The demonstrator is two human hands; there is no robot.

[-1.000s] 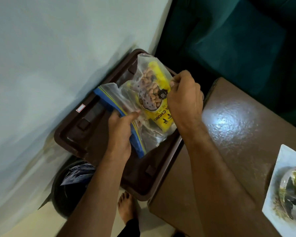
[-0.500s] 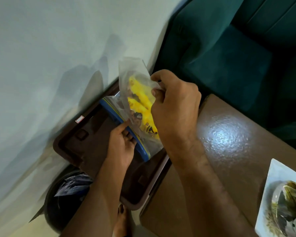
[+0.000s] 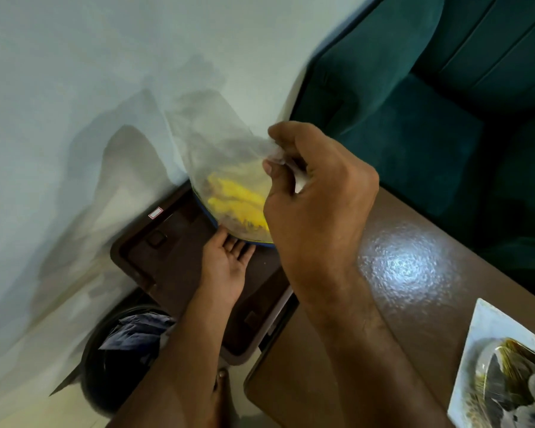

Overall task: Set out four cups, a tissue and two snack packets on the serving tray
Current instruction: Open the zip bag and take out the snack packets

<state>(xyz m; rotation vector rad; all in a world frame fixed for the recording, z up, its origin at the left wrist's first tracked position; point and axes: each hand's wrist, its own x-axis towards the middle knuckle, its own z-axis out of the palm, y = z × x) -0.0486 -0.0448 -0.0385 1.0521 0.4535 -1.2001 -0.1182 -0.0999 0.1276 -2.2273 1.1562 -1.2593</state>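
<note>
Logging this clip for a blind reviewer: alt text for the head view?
The right hand pinches a clear zip bag holding a yellow snack packet above a brown tray; the left hand reaches under the bag.

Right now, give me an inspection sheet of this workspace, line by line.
Surface: glossy brown table; a dark brown serving tray sits lower, against the wall.
Job's things: clear zip bag with a yellow snack packet inside, held up over the tray. No cups or tissue seen.
Clutter: white plate with wrapped contents on the table; black bin with dark paper below the tray.
Hands: right hand pinches the bag's top; left hand lies palm up under the bag's blue edge.
Cables: nothing seen.
Surroundings: pale wall, teal sofa.
</note>
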